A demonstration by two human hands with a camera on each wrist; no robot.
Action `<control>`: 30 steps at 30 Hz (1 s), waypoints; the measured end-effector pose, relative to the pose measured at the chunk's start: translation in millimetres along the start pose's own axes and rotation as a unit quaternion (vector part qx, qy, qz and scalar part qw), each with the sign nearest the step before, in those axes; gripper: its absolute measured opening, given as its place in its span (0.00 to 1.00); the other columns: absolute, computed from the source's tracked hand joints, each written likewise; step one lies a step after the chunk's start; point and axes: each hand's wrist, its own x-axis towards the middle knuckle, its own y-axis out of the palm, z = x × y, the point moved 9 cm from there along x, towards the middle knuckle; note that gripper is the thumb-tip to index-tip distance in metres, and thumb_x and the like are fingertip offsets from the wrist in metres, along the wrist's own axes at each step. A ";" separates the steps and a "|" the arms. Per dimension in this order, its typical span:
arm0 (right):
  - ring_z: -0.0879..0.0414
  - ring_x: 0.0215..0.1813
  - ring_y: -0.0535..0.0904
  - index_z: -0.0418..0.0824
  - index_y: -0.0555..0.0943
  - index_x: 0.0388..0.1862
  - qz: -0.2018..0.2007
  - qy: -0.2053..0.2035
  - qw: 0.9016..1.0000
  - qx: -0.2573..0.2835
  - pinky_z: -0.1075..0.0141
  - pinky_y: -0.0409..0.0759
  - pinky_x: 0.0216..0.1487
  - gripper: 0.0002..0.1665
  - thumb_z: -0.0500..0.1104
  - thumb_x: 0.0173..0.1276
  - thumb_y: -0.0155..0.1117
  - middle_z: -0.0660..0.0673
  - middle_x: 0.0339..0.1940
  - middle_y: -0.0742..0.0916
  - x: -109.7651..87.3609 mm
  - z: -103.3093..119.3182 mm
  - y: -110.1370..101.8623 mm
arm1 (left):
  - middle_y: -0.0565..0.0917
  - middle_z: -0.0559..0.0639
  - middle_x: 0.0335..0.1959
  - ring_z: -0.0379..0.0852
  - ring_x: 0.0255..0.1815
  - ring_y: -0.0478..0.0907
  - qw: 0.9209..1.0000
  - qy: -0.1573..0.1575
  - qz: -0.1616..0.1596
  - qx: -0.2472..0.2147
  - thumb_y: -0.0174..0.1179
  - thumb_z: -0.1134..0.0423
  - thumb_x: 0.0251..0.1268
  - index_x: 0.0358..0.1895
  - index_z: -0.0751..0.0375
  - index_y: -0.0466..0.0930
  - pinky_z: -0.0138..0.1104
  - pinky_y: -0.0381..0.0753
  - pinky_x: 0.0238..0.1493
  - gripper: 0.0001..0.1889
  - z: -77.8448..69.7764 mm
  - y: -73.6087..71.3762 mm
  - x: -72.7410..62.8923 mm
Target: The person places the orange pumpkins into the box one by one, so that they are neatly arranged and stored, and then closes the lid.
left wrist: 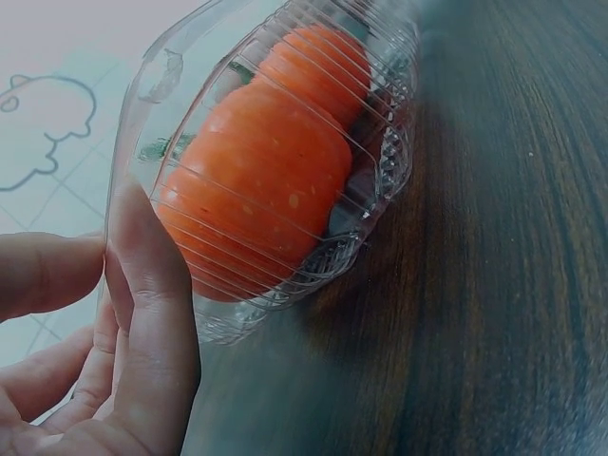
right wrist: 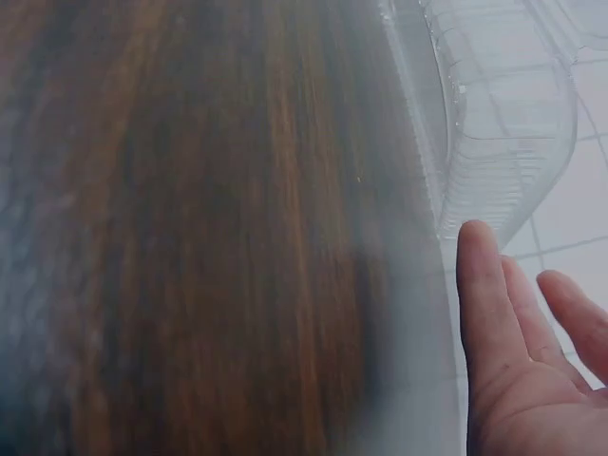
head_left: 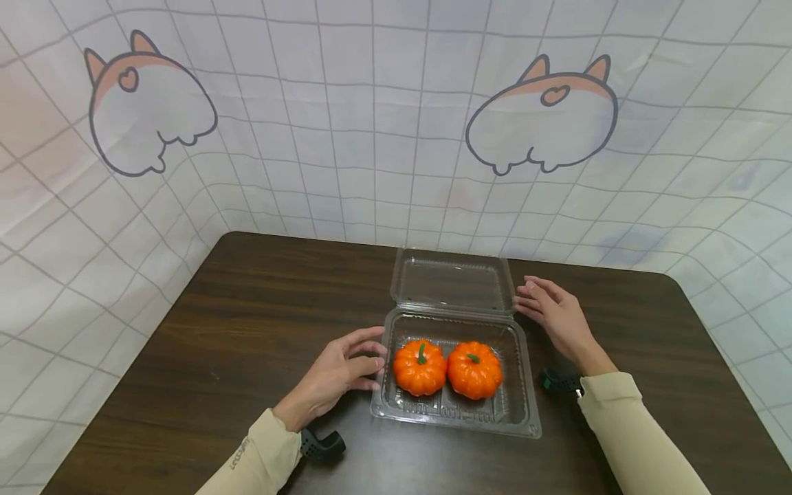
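Note:
A clear plastic clamshell container (head_left: 454,421) lies with its lid (head_left: 454,278) folded back on the dark table. Two orange toy pumpkins with green stems sit side by side in its base, a left pumpkin (head_left: 420,375) and a right pumpkin (head_left: 474,378). At the base's left rim, my left hand (head_left: 337,371) pinches the plastic edge between thumb and finger, as the left wrist view shows (left wrist: 142,313). Beside the lid's right edge is my right hand (head_left: 553,313), its fingers extended loosely. Whether its fingertips touch the lid I cannot tell.
The dark wooden table (head_left: 247,330) extends on both sides of the container. Behind it hangs a white grid-patterned curtain (head_left: 346,137) with cartoon animal drawings. A black wrist strap (head_left: 322,445) is on the left wrist, another dark strap (head_left: 559,381) on the right.

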 end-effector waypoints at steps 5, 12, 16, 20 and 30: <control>0.69 0.58 0.85 0.36 0.51 0.85 0.024 0.031 0.998 0.040 0.76 0.83 0.60 0.48 0.62 0.80 0.51 0.45 0.67 0.79 5.7 -7.5 3.9 | 0.78 0.57 0.56 0.46 0.44 0.82 1.000 0.002 0.001 -0.001 0.60 0.71 0.70 0.77 0.57 0.65 0.36 0.91 0.42 0.32 -0.4 -0.3 0.2; 0.69 0.57 0.85 0.36 0.52 0.85 0.037 0.055 0.997 0.045 0.75 0.84 0.59 0.50 0.65 0.79 0.50 0.27 0.81 0.64 14.5 -13.1 9.1 | 0.78 0.56 0.56 0.45 0.43 0.82 1.000 0.006 0.007 0.005 0.60 0.70 0.70 0.77 0.57 0.65 0.35 0.90 0.41 0.33 -0.9 0.6 0.5; 0.69 0.55 0.86 0.35 0.52 0.85 0.037 0.064 0.996 0.048 0.75 0.84 0.58 0.49 0.65 0.80 0.50 0.27 0.83 0.62 18.6 -12.7 12.2 | 0.78 0.57 0.56 0.45 0.43 0.82 1.000 0.006 0.005 0.007 0.61 0.70 0.70 0.77 0.56 0.65 0.35 0.91 0.41 0.33 -0.9 -0.2 0.7; 0.68 0.55 0.86 0.34 0.52 0.84 0.037 0.072 0.995 0.055 0.74 0.85 0.58 0.47 0.63 0.82 0.48 0.27 0.82 0.64 20.5 -12.6 14.4 | 0.78 0.60 0.57 0.46 0.43 0.82 1.000 0.005 0.004 0.009 0.61 0.70 0.70 0.77 0.56 0.66 0.35 0.91 0.41 0.32 -0.6 -0.5 0.7; 0.64 0.54 0.88 0.30 0.52 0.83 0.053 0.088 0.990 0.095 0.73 0.85 0.58 0.49 0.62 0.81 0.51 0.54 0.53 0.88 23.3 -12.0 20.8 | 0.79 0.55 0.54 0.46 0.42 0.82 1.000 0.005 0.003 0.006 0.61 0.70 0.70 0.76 0.56 0.66 0.36 0.90 0.41 0.32 0.8 -2.8 -0.7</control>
